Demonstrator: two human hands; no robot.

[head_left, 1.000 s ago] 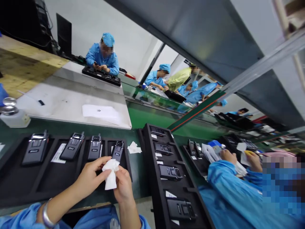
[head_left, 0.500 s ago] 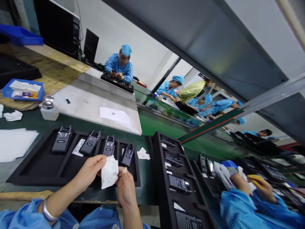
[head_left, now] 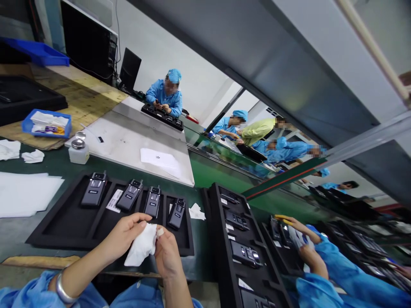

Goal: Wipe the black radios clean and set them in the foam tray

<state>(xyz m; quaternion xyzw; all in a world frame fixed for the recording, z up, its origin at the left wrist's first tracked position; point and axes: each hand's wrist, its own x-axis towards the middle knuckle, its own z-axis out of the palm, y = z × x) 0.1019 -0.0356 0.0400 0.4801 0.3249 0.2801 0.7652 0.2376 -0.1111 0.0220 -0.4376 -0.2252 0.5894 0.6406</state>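
A crumpled white tissue (head_left: 141, 246) hangs between my two hands, above the near edge of a black foam tray (head_left: 67, 231). My left hand (head_left: 123, 233) is closed on its upper left part. My right hand (head_left: 167, 252), with a pale wrap on one fingertip, pinches its right edge. Several black two-way radios lie in the tray's compartments: a left one (head_left: 93, 192), a second (head_left: 129, 196), a third (head_left: 152, 203) just beyond my fingers, and a right one (head_left: 176, 215). Whether anything sits inside the tissue is hidden.
A second black tray (head_left: 221, 256) with radios stands to the right; beyond it a co-worker's hand (head_left: 295, 224) holds something yellow. At left are white sheets (head_left: 25, 194), a pump bottle (head_left: 78, 153) and a blue bin (head_left: 46, 132). Another tissue (head_left: 196, 211) lies between the trays.
My right hand has come up to the tissue's right edge, and the tissue has tilted down to the left. The co-worker's hand has reached forward to their tray. The view has shifted slightly.
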